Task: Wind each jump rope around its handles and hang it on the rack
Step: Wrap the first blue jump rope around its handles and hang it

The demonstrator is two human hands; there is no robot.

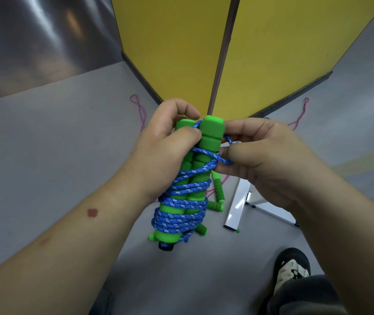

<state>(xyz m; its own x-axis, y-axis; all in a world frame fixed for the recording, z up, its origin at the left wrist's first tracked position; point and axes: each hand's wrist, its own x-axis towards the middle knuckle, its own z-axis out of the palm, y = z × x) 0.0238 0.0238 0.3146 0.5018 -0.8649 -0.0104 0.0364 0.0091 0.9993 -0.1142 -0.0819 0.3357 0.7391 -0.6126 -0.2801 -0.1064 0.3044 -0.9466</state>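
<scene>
Two green foam handles stand side by side, upright, with a blue jump rope wound many times around them. My left hand grips the pair near the top, thumb pressed on the rope. My right hand pinches the rope's free end just right of the handles. A pink jump rope with green handles lies on the floor below, partly hidden by the bundle. No rack hook is visible.
Yellow panels with dark bases stand straight ahead. A white metal frame foot lies on the grey floor at right. My shoe is at lower right. A steel wall fills the upper left.
</scene>
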